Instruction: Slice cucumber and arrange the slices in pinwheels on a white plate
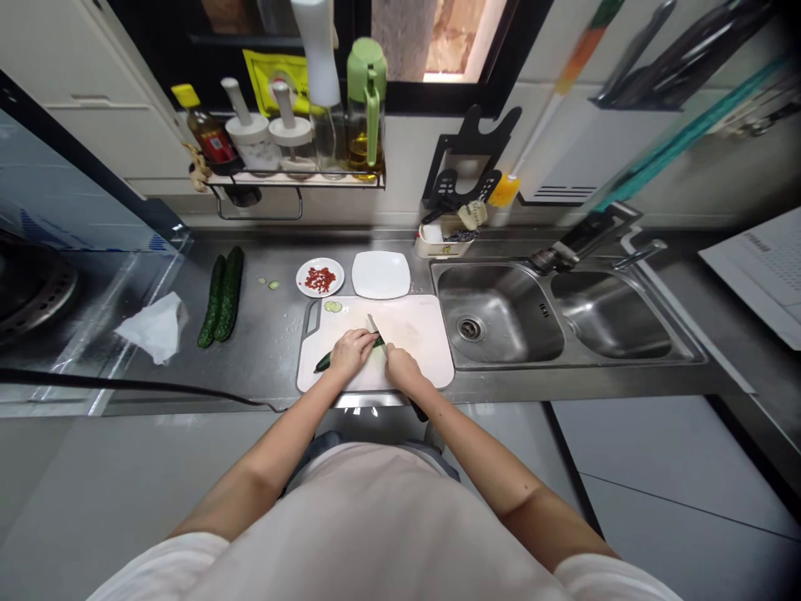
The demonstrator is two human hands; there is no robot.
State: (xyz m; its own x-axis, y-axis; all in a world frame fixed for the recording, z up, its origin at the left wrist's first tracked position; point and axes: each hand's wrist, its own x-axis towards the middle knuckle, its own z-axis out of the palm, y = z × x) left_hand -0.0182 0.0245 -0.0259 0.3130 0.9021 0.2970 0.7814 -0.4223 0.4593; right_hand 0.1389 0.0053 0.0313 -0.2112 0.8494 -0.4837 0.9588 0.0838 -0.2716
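Observation:
On the white cutting board (pixel 416 334), my left hand (pixel 351 351) is closed over a cucumber (pixel 323 362), whose dark green end sticks out to the left. My right hand (pixel 404 367) grips a kitchen knife (pixel 378 329) by its black handle, the blade slanting up and left at the cucumber's right end. Part of the cucumber is hidden under my fingers. A few pale cucumber slices (pixel 334 306) lie at the board's upper left. Behind the board stand a small plate (pixel 301 275) of chopped red pieces (pixel 320 280) and a white square plate (pixel 380 275).
Two whole cucumbers (pixel 222 296) and a crumpled white tissue (pixel 153 325) lie on the left counter. A double sink (pixel 501 313) is at the right. Bottles and jars stand on a wall rack (pixel 297 179). A dark cable (pixel 143 384) crosses the counter's front left.

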